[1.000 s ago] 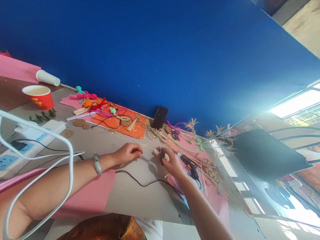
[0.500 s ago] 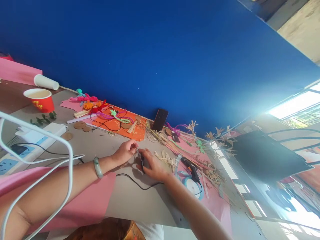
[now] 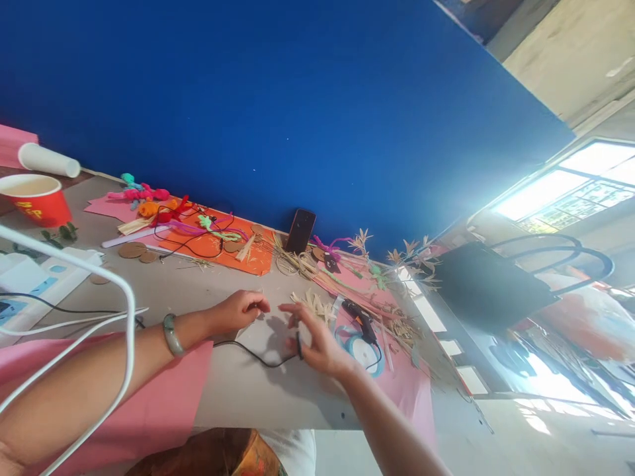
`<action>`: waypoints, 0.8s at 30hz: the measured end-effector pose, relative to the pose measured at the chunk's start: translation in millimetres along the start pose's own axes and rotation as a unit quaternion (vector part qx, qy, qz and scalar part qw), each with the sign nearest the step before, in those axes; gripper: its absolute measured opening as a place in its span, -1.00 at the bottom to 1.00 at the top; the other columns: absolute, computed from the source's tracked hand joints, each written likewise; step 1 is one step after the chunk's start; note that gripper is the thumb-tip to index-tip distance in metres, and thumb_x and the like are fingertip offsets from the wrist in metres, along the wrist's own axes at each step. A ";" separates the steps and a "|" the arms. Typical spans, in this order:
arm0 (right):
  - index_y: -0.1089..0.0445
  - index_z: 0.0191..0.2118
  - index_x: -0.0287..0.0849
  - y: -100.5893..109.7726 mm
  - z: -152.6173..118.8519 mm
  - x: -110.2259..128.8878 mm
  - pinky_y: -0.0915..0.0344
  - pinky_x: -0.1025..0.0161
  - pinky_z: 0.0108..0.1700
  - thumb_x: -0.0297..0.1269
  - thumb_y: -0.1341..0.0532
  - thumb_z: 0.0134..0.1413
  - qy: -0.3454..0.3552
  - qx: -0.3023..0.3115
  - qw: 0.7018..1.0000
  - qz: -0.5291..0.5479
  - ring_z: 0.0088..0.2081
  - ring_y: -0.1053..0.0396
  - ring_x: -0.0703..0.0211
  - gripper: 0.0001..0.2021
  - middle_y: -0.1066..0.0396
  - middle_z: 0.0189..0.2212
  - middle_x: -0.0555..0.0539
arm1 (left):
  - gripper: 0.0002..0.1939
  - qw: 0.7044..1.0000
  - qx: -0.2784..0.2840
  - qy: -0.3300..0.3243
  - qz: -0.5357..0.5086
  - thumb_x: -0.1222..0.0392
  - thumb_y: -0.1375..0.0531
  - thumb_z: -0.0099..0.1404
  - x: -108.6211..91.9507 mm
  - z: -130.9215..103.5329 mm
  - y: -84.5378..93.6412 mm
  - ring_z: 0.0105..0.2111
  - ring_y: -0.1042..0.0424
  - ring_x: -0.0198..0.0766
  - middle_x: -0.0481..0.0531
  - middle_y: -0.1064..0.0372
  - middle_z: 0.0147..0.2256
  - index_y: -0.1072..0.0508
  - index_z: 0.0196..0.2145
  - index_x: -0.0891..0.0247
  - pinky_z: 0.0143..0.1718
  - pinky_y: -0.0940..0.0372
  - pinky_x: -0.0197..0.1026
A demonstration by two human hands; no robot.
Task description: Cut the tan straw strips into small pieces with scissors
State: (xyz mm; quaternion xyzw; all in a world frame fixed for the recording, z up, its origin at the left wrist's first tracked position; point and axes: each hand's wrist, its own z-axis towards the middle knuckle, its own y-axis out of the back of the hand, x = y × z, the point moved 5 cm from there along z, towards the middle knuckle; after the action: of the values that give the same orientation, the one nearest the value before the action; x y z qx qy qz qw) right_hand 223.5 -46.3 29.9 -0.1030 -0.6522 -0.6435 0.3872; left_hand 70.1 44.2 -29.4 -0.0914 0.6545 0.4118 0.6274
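My left hand [image 3: 242,311], with a jade-like bangle [image 3: 172,335] on the wrist, hovers over the grey table [image 3: 238,403]. Its fingers are curled together, and whatever they pinch is too small to make out. Across a narrow gap is my right hand [image 3: 317,340], with dark-handled scissors [image 3: 299,345] hooked at the thumb and its index finger stretched forward. Most of the scissors is hidden by the hand. A black cord [image 3: 258,357] runs on the table below both hands. Dried leaves [image 3: 315,304] lie just beyond my right hand.
A glue gun [image 3: 361,320] and a ribbon spool [image 3: 362,352] lie on pink paper to the right. Behind are a leaning phone [image 3: 300,231], orange paper [image 3: 258,256] and pipe cleaners [image 3: 218,228]. A red paper cup [image 3: 40,201], power strip [image 3: 59,277] and white cable [image 3: 129,311] occupy the left.
My hands have moved apart, and the right hand has drawn back to the right with the scissors. Its index finger has straightened. The view has turned slightly right.
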 end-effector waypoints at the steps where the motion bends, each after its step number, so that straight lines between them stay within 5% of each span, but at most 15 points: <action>1: -0.32 -0.03 -0.17 14.1 -3.8 -8.4 -0.23 0.12 0.01 -0.28 -0.19 0.04 -0.039 -0.043 0.998 -0.006 -0.09 -0.35 0.05 -0.67 -0.40 -0.14 -0.15 | -0.72 1.000 0.011 -0.005 -0.004 0.38 -0.04 0.07 -2.9 -1.3 -1.1 -0.40 -0.36 -0.30 0.03 -0.45 -0.36 -0.49 -0.30 0.34 -0.39 -0.19 -0.33; 5: -0.37 -0.31 -0.18 59.9 -25.5 -47.6 -0.25 0.25 -0.25 -0.28 -0.18 -0.02 -0.176 -0.186 0.966 -0.039 -0.34 -0.34 0.17 -0.87 -0.45 -0.35 -0.06 | -0.79 0.999 0.034 -0.020 -0.032 0.36 -0.08 0.10 -15.2 -7.4 -2.2 -0.41 -0.35 -0.32 0.04 -0.45 -0.38 -0.49 -0.34 0.35 -0.41 -0.19 -0.33; 8: -0.27 -0.50 -0.17 67.9 -40.4 -68.2 -0.13 0.32 -0.40 -0.31 -0.17 -0.12 -0.213 -0.171 0.955 -0.117 -0.48 -0.20 0.26 -0.93 -0.31 -0.55 0.04 | -0.84 0.997 0.037 -0.047 -0.040 0.30 -0.12 0.15 -23.3 -10.3 0.4 -0.35 -0.38 -0.29 0.04 -0.46 -0.36 -0.49 -0.32 0.33 -0.34 -0.23 -0.31; 11: -0.17 -0.58 -0.16 57.2 -51.3 -76.1 -0.03 0.35 -0.46 -0.32 -0.15 -0.16 -0.220 -0.120 0.954 -0.163 -0.52 -0.08 0.31 -0.88 -0.18 -0.62 0.09 | -0.84 0.997 0.013 -0.073 -0.004 0.28 -0.14 0.18 -21.5 -8.2 3.2 -0.29 -0.42 -0.26 0.07 -0.47 -0.29 -0.48 -0.29 0.31 -0.22 -0.28 -0.25; 15: -0.18 -0.55 -0.14 36.6 -58.4 -76.5 0.03 0.35 -0.50 -0.27 -0.15 -0.11 -0.261 -0.079 0.942 -0.196 -0.55 -0.08 0.30 -0.87 -0.19 -0.62 0.09 | -0.69 0.985 -0.061 -0.118 0.111 0.28 -0.13 0.20 -8.5 -2.1 5.0 0.12 -0.23 -0.07 0.19 -0.34 0.04 -0.45 -0.08 0.27 0.17 -0.06 -0.01; 19: -0.20 -0.53 -0.12 25.2 -55.5 -76.1 0.07 0.34 -0.51 -0.30 -0.16 -0.13 -0.282 -0.089 0.931 -0.215 -0.56 -0.10 0.27 -0.90 -0.24 -0.62 0.07 | -0.57 0.982 -0.005 -0.095 0.163 0.25 -0.11 0.23 3.8 0.6 -3.2 0.18 -0.16 -0.01 0.21 -0.30 0.11 -0.36 0.07 0.24 0.23 0.07 0.10; 24: -0.22 -0.55 -0.13 16.6 -47.7 -73.5 0.06 0.34 -0.50 -0.38 -0.16 -0.21 -0.260 -0.098 0.943 -0.183 -0.57 -0.08 0.28 -0.93 -0.23 -0.63 0.07 | -0.64 0.989 0.071 -0.126 0.037 0.30 -0.14 0.19 -11.9 -5.9 -6.9 0.07 -0.32 -0.09 0.10 -0.44 -0.03 -0.48 -0.05 0.16 0.18 -0.05 -0.07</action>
State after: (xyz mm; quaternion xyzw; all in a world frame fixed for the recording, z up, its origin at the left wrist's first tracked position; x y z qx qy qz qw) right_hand 301.7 -60.9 -10.5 -0.1832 -0.6716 -0.7147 0.0673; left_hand 72.4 31.2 -22.4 0.0305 0.6004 0.3958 0.6942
